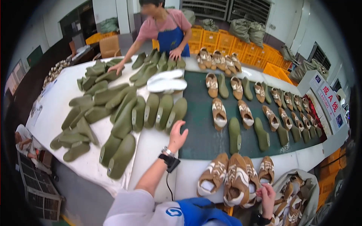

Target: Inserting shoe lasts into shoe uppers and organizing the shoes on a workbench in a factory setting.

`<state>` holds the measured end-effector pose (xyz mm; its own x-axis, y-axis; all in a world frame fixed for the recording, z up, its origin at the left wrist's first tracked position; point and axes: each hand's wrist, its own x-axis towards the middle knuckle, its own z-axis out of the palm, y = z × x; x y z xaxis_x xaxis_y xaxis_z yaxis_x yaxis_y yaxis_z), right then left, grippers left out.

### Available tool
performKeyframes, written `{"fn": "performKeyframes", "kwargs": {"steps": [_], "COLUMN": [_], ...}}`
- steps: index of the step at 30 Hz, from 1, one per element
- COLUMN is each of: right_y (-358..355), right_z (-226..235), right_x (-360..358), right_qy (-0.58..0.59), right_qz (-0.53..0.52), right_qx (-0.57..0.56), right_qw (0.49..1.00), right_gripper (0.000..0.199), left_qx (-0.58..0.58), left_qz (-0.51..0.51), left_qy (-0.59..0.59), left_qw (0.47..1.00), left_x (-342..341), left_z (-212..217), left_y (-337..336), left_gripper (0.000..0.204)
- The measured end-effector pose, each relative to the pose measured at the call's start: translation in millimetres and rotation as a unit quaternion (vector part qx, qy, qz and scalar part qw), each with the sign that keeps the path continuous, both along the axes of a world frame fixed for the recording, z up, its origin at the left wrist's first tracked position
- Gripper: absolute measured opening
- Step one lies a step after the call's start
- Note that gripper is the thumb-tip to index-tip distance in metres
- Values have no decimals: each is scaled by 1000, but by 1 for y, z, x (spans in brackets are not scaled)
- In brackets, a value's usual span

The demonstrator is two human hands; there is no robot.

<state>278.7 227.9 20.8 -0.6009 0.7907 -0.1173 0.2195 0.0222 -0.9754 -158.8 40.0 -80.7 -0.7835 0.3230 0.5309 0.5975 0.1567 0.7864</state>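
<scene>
Here, left hand outstretched, right hand closer in

The shoe lasts are olive green. The shoes along the surface's near edge are tan brown, patterned with white stripes. The surface is white, its inset belt dark green. Beyond the far edge, the crates are orange-yellow and the co-worker's apron is blue over a pink shirt.

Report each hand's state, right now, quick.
Left hand: open, at the near end of a green shoe last; contact unclear.
Right hand: partly curled beside brown-and-white shoes; whether it grips one cannot be told.
</scene>
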Motion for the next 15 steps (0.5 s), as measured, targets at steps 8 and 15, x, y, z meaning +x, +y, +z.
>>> {"fn": "performKeyframes", "kwargs": {"steps": [8, 15], "right_y": [0, -35], "right_z": [30, 70], "right_x": [-20, -77], "right_qy": [-17, 35], "right_qz": [132, 345], "right_qx": [24, 59], "right_qw": [991, 936], "right_gripper": [18, 35], "left_qx": [-75, 23], "left_qz": [-76, -170], "left_qy": [33, 22], "left_qw": [994, 985], "left_x": [37, 119], "left_z": [84, 246], "left_y": [-50, -8], "left_gripper": [23, 23]}}
